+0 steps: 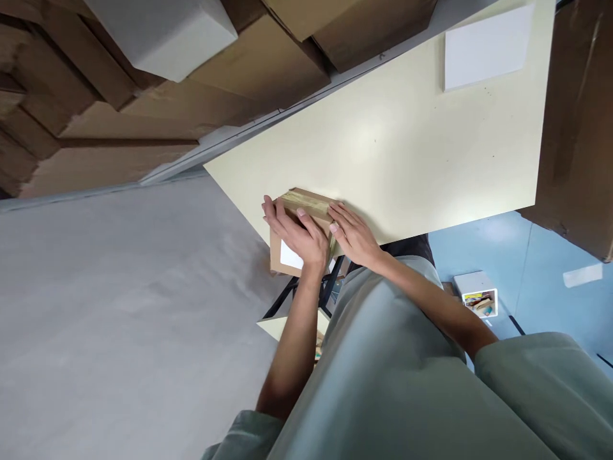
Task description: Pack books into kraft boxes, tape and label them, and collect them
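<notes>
A small brown cardboard box (313, 204) with a strip of yellowish tape along its top edge sits at the near left corner of the cream table (407, 140). On its near face is a white label, partly covered by my wrist. My left hand (299, 236) lies over the box's left and near side, fingers extended and slightly apart. My right hand (354, 235) rests against the box's right end, its fingers stretched out flat. Both hands touch the box, one on each side.
A flat white box (488, 48) lies at the table's far right. Cardboard boxes (268, 64) and a white box (165, 35) are stacked beyond the table's far edge. A large brown carton (575, 140) stands at the right. A grey wall (134, 306) borders the left.
</notes>
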`<control>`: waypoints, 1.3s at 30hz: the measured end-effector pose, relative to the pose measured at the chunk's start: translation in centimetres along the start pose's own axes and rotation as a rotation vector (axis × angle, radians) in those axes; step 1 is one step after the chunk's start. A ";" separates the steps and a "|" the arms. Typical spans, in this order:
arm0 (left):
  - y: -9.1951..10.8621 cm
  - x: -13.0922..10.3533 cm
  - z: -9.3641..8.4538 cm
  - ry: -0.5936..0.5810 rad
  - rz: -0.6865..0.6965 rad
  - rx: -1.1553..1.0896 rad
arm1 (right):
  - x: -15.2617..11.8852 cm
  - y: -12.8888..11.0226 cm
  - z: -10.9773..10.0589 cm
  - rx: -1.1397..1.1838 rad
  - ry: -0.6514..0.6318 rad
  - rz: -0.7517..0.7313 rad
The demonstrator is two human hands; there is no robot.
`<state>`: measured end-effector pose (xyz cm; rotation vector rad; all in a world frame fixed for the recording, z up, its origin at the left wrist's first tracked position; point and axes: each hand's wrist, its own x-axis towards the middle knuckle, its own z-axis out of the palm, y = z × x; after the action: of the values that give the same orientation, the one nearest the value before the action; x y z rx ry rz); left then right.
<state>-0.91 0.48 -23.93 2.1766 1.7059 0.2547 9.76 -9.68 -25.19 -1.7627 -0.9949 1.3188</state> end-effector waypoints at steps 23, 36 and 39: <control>-3.1 5.7 -2.5 -0.233 -0.143 -0.113 | 1.6 -0.8 0.6 0.714 -0.116 0.609; 11.5 1.1 -10.7 -0.209 -0.091 -0.335 | -5.4 -8.6 -11.1 0.487 0.337 0.204; 14.3 -1.5 -8.2 -0.210 -0.154 -0.445 | -6.6 -8.2 -15.2 0.216 0.403 0.070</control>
<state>8.62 -2.47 -10.70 1.6808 1.5183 0.3178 21.95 -13.23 -11.79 -1.8108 -0.5510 1.0111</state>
